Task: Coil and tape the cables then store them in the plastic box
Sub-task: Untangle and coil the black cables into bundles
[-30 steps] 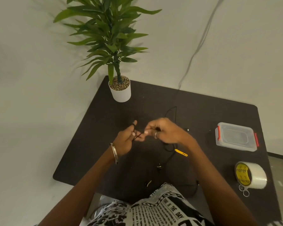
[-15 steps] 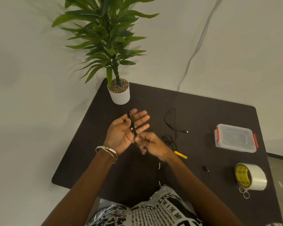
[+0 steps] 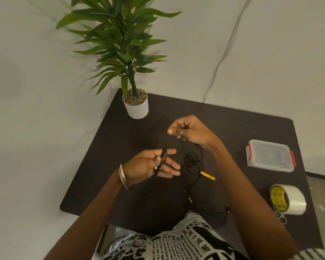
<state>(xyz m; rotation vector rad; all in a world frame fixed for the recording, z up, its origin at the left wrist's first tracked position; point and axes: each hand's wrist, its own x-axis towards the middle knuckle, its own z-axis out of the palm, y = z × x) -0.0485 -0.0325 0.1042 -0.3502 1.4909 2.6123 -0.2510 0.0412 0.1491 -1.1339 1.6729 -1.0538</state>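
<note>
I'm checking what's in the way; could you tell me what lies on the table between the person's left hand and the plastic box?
In the head view, a loose black cable tangle and a yellow cable tie lie between the left hand and the plastic box.

Likely a home or small office corner. Plain pale walls (image 3: 270,53), a dark table (image 3: 120,147), a potted plant (image 3: 136,104), a wall-run cord (image 3: 225,53).

The left hand (image 3: 150,165) hovered palm-up, fingers extended, thumb pinning dark loops across them. The right hand (image 3: 190,130) was raised toward the table's far edge, fingers curled.
</note>
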